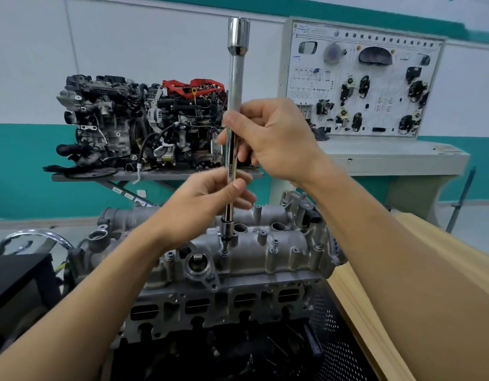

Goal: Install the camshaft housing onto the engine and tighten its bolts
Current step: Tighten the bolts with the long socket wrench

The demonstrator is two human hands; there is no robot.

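Observation:
The grey aluminium camshaft housing (281, 244) lies on top of the engine (215, 303) at the centre. A long chrome extension bar (234, 86) stands nearly upright, its small socket (225, 237) resting on a bolt (224, 253) near the housing's middle. My left hand (210, 193) pinches the bar's lower part between thumb and fingers. Higher up, my right hand (273, 138) wraps around the same bar. The bar's wide top end is free, with no handle attached.
A second engine (138, 125) sits on a stand behind. A white training panel (361, 83) with electrical parts is at the back right. A wooden board (375, 312) runs along the right side, and a black box (15, 287) is at the left.

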